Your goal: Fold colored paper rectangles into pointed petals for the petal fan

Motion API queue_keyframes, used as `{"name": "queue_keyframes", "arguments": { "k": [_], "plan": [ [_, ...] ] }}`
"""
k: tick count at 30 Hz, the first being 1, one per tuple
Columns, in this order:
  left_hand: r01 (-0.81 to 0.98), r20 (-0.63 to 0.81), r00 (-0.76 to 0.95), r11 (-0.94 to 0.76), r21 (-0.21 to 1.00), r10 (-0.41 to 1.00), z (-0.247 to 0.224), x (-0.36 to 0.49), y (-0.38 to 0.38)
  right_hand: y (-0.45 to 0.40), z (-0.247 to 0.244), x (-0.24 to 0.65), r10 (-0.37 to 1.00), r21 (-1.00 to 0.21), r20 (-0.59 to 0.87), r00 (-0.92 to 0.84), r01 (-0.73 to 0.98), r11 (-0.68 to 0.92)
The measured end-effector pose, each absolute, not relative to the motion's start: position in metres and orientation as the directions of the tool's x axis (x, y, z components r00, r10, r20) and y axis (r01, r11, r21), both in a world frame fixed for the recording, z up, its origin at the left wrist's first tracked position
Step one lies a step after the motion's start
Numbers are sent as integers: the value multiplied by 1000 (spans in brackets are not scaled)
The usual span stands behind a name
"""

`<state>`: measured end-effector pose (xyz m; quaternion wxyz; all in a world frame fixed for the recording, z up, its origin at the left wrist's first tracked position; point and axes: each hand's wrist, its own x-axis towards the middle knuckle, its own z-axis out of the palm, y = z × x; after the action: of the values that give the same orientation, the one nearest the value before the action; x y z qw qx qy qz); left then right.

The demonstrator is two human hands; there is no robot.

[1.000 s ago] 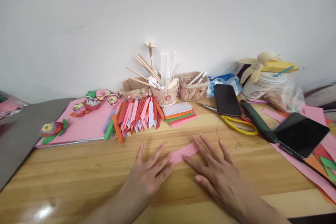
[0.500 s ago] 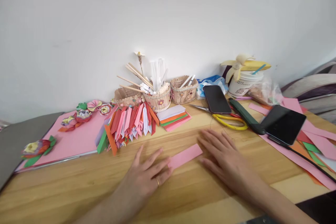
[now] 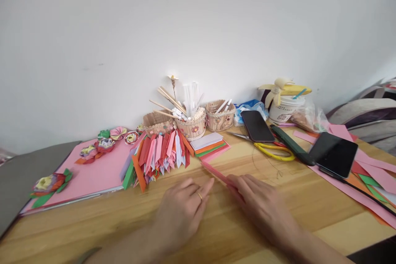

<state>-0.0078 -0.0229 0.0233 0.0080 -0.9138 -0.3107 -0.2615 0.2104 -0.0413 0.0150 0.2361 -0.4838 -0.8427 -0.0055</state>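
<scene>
Landmark: fan of folded multicolour paper pieces [image 3: 161, 152] on the light wooden table [image 3: 123, 227]. Narrow pink paper strip [image 3: 215, 172] is right of and nearer than the fan, slanting, one end in the right hand [image 3: 258, 200], fingers together, clamped on it. Left hand [image 3: 185, 204], gold ring on, just beside strip; fingers curled close together, index reaching out; contact unclear. Stack of coloured paper rectangles [image 3: 208, 144] just right of fan; yellow-handled scissors [image 3: 275, 151] further right.
</scene>
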Motion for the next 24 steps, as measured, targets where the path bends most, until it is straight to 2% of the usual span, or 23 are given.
{"name": "queue_keyframes", "arguments": {
  "k": [3, 5, 10, 12, 16, 24],
  "plan": [
    [614, 347, 615, -707, 353, 708, 20, -5, -18, -42, 23, 199, 754, -221, 354, -553, 734, 642],
    [617, 316, 590, -667, 417, 743, 17, -7, -14, -40, 30, 196, 733, -246, 317, -601, 694, 676],
    [603, 320, 579, -658, 451, 750, 14, -11, -7, -25, 41, 198, 780, -425, 151, -608, 672, 606],
    [599, 327, 567, -651, 467, 756, 13, -11, -6, -18, 38, 197, 814, -436, 101, -573, 709, 553],
    [590, 349, 544, -644, 487, 763, 13, -10, -7, -7, 25, 189, 845, -441, 91, -526, 740, 508],
    [575, 378, 572, -685, 448, 728, 13, -11, -8, 4, 24, 190, 846, -564, 43, -531, 687, 459]
  ]
}}
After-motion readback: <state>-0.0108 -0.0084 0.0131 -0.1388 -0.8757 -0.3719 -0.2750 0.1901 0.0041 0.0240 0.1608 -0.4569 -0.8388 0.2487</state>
